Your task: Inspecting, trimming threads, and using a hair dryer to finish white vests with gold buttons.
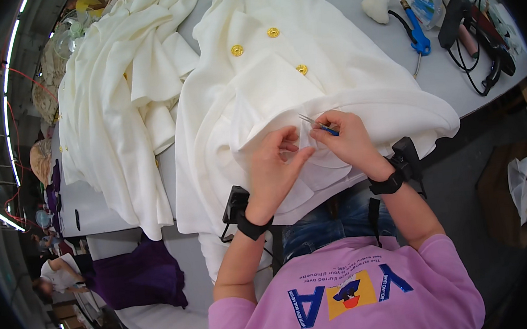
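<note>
Pink shirt with lettering, hands with blue-handled tool at white coat

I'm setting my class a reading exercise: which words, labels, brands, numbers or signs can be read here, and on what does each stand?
Pink shirt: lines of small dark print, upside down; legible, but I won't copy the wording.
Same shirt: two large blue letters with small white print; likewise not copied.
Clear plastic bag: pale marks on blue, too blurred to read.
Centre white garment with gold buttons: no lettering visible.
</note>
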Demonstrator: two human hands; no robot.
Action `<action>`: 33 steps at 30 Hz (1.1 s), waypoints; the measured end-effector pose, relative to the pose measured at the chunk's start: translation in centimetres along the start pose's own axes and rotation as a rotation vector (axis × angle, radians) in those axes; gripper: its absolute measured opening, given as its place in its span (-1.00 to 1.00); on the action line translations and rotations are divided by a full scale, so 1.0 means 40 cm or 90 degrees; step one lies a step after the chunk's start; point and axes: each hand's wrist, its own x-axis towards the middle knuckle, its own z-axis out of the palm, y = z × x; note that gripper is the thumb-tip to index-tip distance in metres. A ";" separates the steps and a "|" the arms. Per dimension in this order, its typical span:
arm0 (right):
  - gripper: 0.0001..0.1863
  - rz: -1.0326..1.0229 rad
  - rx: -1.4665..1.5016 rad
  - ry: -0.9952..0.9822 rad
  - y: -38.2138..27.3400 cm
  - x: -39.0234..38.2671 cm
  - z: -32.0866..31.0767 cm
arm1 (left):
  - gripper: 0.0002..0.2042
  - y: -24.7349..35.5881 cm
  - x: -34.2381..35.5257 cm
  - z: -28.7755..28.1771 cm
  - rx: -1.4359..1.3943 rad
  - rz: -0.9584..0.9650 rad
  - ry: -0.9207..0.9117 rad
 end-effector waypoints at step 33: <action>-0.68 -0.130 0.165 0.057 -0.054 0.008 -0.002 | -0.82 -0.005 0.041 -0.009 0.076 0.122 0.049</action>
